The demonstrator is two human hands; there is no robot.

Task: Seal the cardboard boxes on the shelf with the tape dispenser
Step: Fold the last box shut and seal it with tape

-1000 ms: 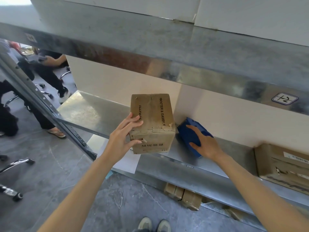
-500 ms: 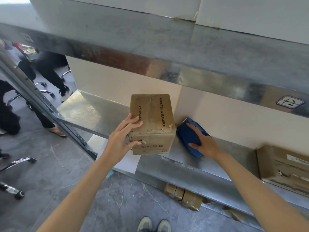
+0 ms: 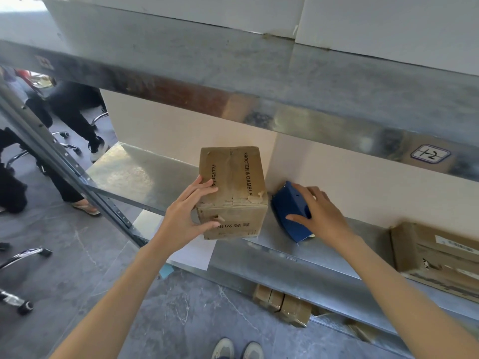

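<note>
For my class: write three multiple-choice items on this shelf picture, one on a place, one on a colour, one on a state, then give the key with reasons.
1. Where does the tape dispenser lie?
A. Right of the small box
B. On top of it
C. On the floor

2. What colour is it?
A. Red
B. Blue
C. Yellow

3. What is the left hand doing?
A. Hanging free
B. Holding scissors
C. Resting on the small box

Key: 1 A, it lies on the shelf beside the box, under the right hand. 2 B, its body is blue. 3 C, fingers lie on the box's top and front.
</note>
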